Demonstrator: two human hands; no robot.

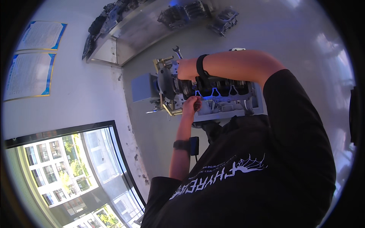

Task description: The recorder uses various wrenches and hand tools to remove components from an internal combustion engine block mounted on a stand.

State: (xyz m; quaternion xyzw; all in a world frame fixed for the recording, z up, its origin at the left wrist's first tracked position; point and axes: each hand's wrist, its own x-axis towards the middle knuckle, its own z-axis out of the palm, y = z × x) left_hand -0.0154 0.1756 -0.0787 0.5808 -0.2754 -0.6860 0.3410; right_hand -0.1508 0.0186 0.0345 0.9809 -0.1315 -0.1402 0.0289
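Observation:
An engine block (228, 99) lies before me on a stand, its row of dark openings facing up. My right hand (185, 70) is closed over its far left part, with the open jaw of a wrench (177, 52) sticking out beyond the fist. The wrench's other end is hidden by the hand. At the near edge of the block, my left hand (191, 104) has its fingers curled together, and what they hold, if anything, cannot be made out. Left of both hands is the round end plate (165, 84) of the stand, with brass-coloured arms (171, 111).
A grey box (143, 85) joins the stand's left end. Beyond, a metal bench (140, 36) carries engine parts (184, 15), and another metal part (225, 21) lies to its right. A wall with a window (76, 171) runs along the left.

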